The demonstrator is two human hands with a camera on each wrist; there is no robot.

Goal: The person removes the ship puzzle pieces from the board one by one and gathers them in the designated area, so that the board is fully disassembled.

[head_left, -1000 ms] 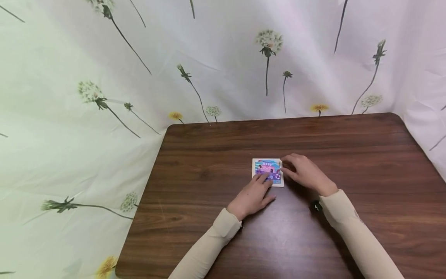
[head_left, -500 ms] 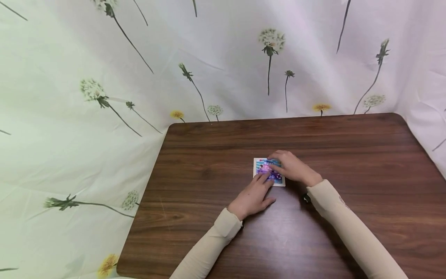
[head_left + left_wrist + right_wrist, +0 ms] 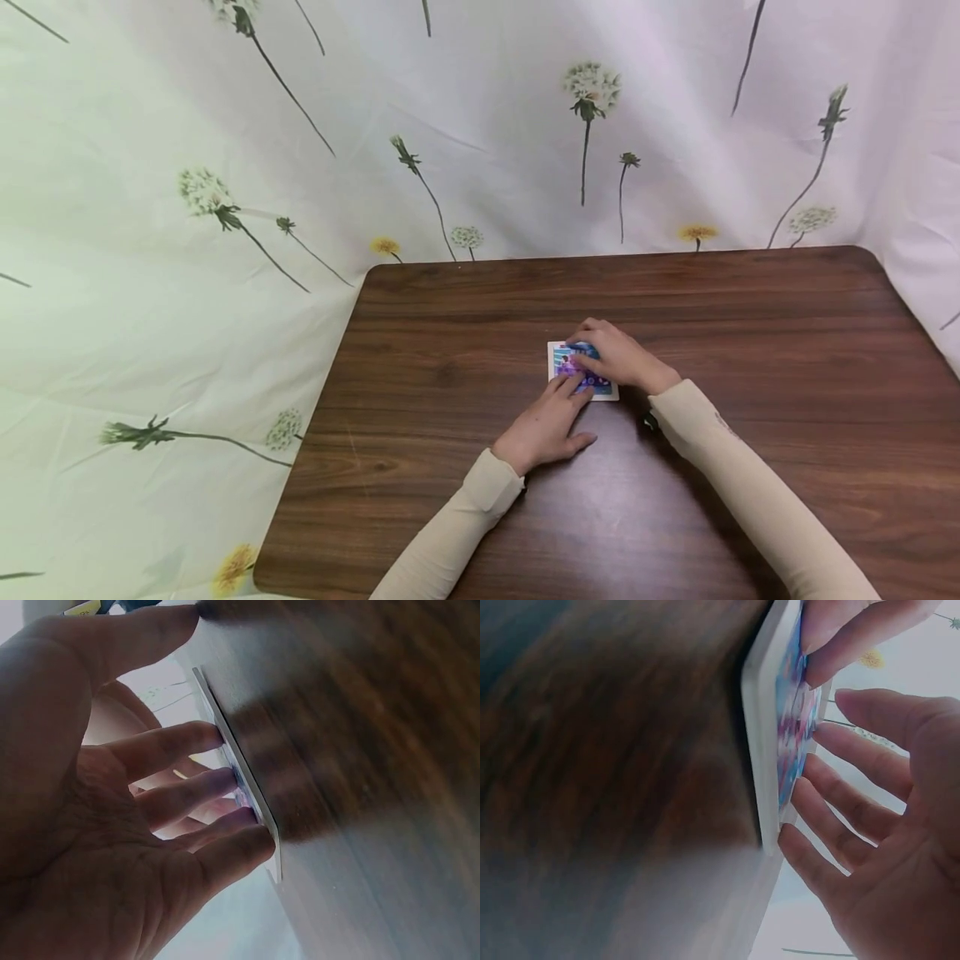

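Observation:
A thin square picture board with a white border and a blue, purple and pink picture lies flat on the wooden table. My left hand reaches in from the near left, its fingertips resting on the board's lower part and its thumb held apart. From the right comes my right hand, fingers spread and lightly bent, fingertips touching the picture's upper right part. Seen by the left wrist camera, the board's edge meets several fingertips. The right wrist view shows the board's thick pale rim. Both hands hide much of the picture.
The brown wood-grain table has rounded far corners. Behind it and to the left hangs a white cloth printed with dandelions. Pale sleeves cover both forearms.
My right hand has moved left from the board's right edge onto its upper part, with its fingertips on the picture. The left hand has stayed on the lower part.

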